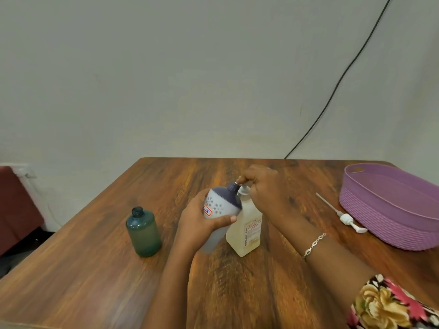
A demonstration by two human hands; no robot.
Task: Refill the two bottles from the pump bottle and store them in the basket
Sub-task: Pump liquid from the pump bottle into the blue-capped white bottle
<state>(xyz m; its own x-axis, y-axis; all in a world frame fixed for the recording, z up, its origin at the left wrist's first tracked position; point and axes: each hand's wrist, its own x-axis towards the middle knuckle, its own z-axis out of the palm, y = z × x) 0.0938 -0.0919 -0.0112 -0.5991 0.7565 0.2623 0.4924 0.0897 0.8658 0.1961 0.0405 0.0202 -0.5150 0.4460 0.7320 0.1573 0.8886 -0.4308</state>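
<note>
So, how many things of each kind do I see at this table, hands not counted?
Bottles to refill: 2, the green bottle and the white bottle with a dark top
Pump bottle: 1
Loose pump head: 1
Purple basket: 1
Total: 5

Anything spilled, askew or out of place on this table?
No spill shows. A loose pump head with its tube lies flat on the table beside the purple basket, off any bottle; the green bottle stands uncapped.
</note>
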